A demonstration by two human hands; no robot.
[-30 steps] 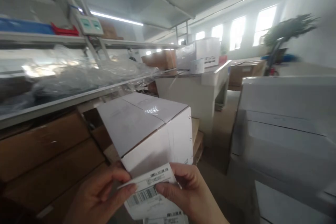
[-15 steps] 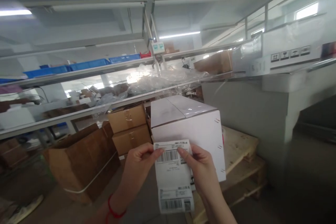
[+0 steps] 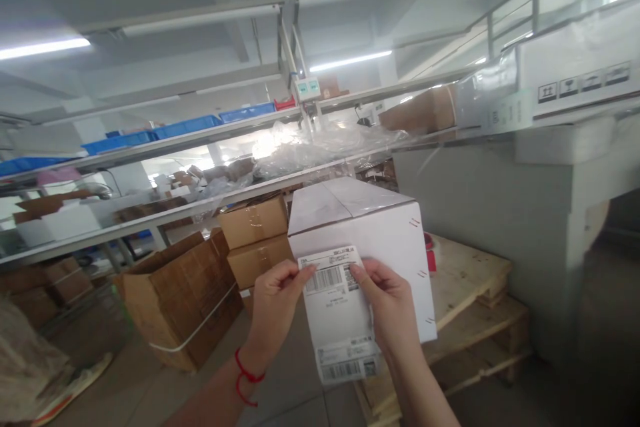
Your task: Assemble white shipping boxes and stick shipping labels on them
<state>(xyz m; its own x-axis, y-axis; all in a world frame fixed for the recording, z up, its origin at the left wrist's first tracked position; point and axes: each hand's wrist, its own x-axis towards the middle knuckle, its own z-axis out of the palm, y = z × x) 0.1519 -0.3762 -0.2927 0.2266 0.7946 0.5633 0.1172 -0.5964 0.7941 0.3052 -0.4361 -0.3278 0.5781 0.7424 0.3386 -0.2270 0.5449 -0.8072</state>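
Observation:
Between my two hands hangs a strip of white shipping labels printed with barcodes and small text. My left hand pinches its upper left edge between thumb and finger, a red string bracelet on that wrist. At the upper right edge, my right hand grips it the same way. Directly behind the labels stands a large white carton with short red and dark marks along its right side. The labels cover part of the carton's front; whether they touch it I cannot tell.
Wooden pallets are stacked under and right of the carton. An open brown box and two closed cartons stand to the left. Shelving holds blue bins and clear plastic wrap. A person's shoe shows at lower left.
Both hands and the labels have moved slightly up and right, closer over the white carton's front. The view has shifted a little left, showing more of the shoe and the floor.

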